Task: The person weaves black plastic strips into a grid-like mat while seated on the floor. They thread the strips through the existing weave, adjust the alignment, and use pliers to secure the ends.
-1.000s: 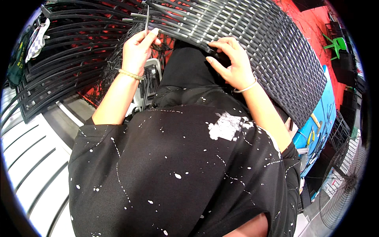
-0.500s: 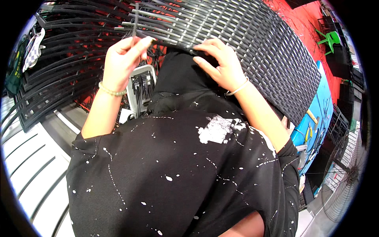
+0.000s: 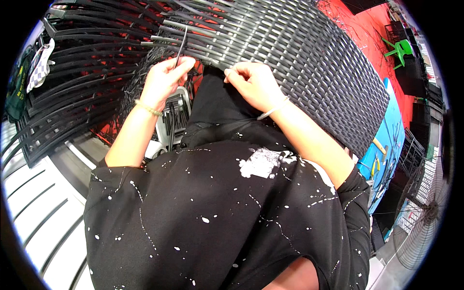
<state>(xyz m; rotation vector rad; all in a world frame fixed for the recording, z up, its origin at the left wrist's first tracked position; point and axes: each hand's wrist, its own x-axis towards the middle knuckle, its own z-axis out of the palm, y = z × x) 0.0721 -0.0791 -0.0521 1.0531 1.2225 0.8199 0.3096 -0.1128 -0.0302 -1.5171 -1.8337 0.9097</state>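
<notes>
A large woven panel (image 3: 299,67) of dark grey plastic strips spreads across my lap, loose strip ends jutting from its left side. My left hand (image 3: 166,83) is closed, pinching a thin dark weaving strip (image 3: 182,43) that stands up from the fingertips over those ends. At the panel's near edge, my right hand (image 3: 253,87) has its fingers curled together against the rim. What lies between those fingers is too small or hidden to make out. Below my left hand, a pale grey tub (image 3: 182,92) holds several short black pieces.
Curved black frames (image 3: 82,67) are stacked at the left, with a checkered glove (image 3: 42,65) hanging there. White slatted pieces (image 3: 43,208) lie lower left. On the right, a blue surface (image 3: 394,121) carries a hammer (image 3: 380,145) and yellow-handled pliers (image 3: 376,166). Beyond are a green chair (image 3: 400,50) and a fan (image 3: 429,211).
My left hand has shifted right and slightly down with the strip. My right hand has moved left and down along the panel edge, its spread fingers now curled closed.
</notes>
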